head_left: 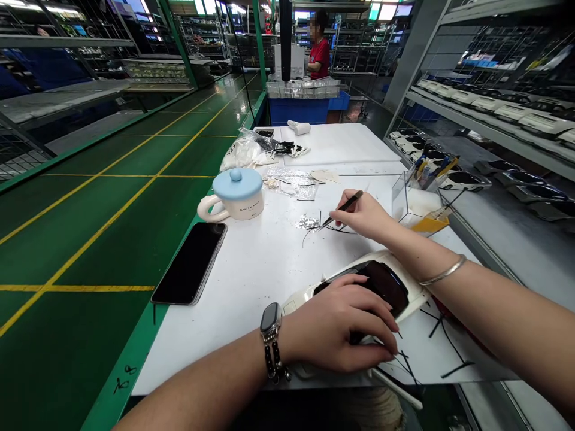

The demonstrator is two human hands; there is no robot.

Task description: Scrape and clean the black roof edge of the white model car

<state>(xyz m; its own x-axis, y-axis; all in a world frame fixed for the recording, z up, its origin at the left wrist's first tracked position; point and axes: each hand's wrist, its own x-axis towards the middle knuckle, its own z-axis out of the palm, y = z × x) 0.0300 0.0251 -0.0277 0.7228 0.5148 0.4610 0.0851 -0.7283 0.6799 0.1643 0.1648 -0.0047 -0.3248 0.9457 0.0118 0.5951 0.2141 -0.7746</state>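
Note:
A white model car (402,272) with dark windows lies at the table's near edge. My left hand (344,323) is laid across its roof and side, fingers curved over it, and hides much of the body. Farther up, my right hand (366,215) pinches a pair of dark tweezers (349,202). Their tips point down at the tabletop, beside a small heap of silvery bits (308,222) and thin black strips (348,231). Whether the tips hold anything is too small to tell.
A mug with a blue lid (238,200) and a phone (189,263) stand and lie at left. On the right is a clear box (406,203) with pens. Plastic bags (245,152) lie farther back. Shelves (494,126) of model cars flank the table; a person in red (320,58) is beyond.

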